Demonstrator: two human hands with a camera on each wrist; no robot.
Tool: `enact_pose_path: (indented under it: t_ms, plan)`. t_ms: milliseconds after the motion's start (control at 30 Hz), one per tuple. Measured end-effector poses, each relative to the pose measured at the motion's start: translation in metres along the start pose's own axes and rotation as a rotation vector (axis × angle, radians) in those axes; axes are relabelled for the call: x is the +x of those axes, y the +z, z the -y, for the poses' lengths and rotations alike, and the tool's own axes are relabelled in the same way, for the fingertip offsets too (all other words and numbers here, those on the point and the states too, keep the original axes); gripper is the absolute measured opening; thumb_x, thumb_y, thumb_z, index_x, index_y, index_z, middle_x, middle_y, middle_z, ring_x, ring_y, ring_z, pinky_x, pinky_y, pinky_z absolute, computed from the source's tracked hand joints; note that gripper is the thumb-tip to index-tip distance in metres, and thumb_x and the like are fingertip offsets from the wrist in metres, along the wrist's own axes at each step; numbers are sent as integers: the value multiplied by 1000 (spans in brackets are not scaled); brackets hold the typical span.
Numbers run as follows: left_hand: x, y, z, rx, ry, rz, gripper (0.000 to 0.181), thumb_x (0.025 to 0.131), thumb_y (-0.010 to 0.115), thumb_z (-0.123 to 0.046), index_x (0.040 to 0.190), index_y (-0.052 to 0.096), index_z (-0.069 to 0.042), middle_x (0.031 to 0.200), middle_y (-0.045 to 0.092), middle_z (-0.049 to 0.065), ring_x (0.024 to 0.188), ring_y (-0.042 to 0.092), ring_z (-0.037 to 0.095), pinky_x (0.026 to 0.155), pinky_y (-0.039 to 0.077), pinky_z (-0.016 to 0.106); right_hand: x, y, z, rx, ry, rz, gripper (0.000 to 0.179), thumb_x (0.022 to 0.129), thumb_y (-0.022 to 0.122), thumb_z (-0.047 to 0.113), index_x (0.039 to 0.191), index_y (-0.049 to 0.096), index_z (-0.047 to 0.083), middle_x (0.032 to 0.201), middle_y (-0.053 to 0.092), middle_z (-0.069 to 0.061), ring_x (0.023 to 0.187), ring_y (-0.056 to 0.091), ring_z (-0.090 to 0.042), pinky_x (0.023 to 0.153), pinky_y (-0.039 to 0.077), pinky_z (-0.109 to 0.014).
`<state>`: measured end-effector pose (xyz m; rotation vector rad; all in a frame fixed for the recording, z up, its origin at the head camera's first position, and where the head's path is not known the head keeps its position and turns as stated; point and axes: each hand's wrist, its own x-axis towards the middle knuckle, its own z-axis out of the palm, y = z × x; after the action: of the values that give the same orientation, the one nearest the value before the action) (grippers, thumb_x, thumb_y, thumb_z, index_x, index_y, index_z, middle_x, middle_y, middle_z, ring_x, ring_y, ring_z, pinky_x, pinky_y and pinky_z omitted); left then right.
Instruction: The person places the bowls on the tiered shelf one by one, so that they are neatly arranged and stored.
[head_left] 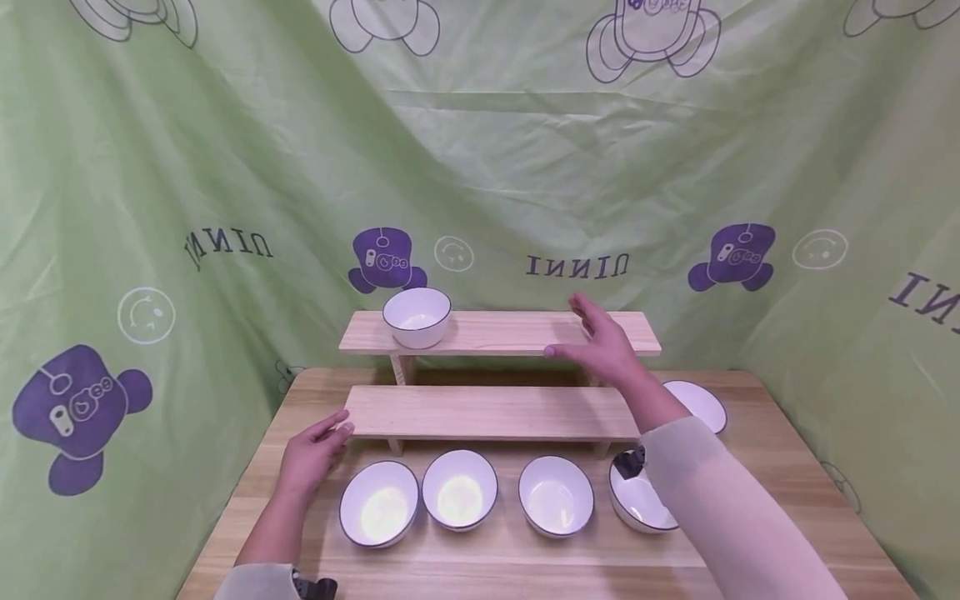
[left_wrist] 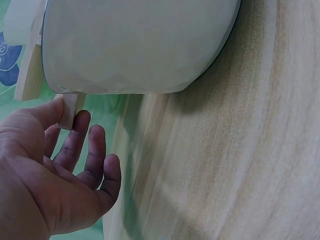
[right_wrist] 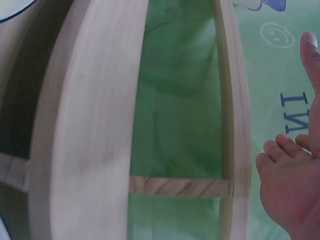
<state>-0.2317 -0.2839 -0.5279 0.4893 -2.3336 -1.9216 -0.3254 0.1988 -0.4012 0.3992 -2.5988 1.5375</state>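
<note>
My left hand [head_left: 309, 460] is at the left end of the lower wooden shelf [head_left: 487, 412]. Its thumb and forefinger are right at the board's end [left_wrist: 69, 111], the other fingers loosely bent. A white bowl [left_wrist: 135, 45] with a dark rim looms beside it in the left wrist view. Over the right part of the upper wooden shelf [head_left: 510, 333], my right hand [head_left: 607, 350] is raised with thumb and fingers spread, holding nothing. One white bowl [head_left: 417, 318] stands on that upper shelf, toward its left end.
Several white bowls stand in a row before the shelves, among them the leftmost bowl [head_left: 379, 505]; my right sleeve [head_left: 712, 492] partly covers the rightmost. Another white dish [head_left: 699, 406] sits right of the shelves on the wooden table [head_left: 787, 467]. Green printed cloth [head_left: 495, 183] hangs behind.
</note>
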Motion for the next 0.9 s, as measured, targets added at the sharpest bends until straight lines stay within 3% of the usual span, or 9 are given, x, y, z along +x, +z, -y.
enact_pose_path:
  t_ms: [267, 467, 667, 900]
  plan:
    - [3, 1, 0, -8, -1, 19, 60, 91, 83, -34, 142, 64, -9, 94, 72, -5, 86, 70, 20, 72, 60, 29, -13, -12, -16, 5, 69, -39, 121, 77, 95, 35, 168, 16, 22, 170, 26, 0, 154, 25, -38, 123, 29, -49]
    - [0, -5, 0, 14, -12, 9, 63, 91, 82, -37, 144, 62, -9, 99, 71, -4, 88, 71, 19, 74, 61, 29, -19, -18, -21, 6, 38, -45, 123, 77, 94, 38, 168, 14, 18, 170, 25, -4, 153, 26, -42, 123, 27, -51]
    - [0, -5, -1, 6, 3, 19, 60, 92, 82, -35, 143, 63, -10, 97, 71, -4, 85, 69, 19, 69, 59, 27, -28, -27, -23, -18, 9, -63, 120, 79, 93, 37, 167, 14, 12, 170, 26, -11, 153, 25, -43, 123, 26, -52]
    - [2, -2, 0, -9, 8, 10, 59, 92, 82, -33, 142, 64, -9, 92, 69, -6, 82, 68, 17, 67, 58, 26, -37, -39, -29, -26, 55, -80, 122, 78, 92, 44, 168, 13, 16, 171, 23, -7, 153, 23, -45, 123, 23, -57]
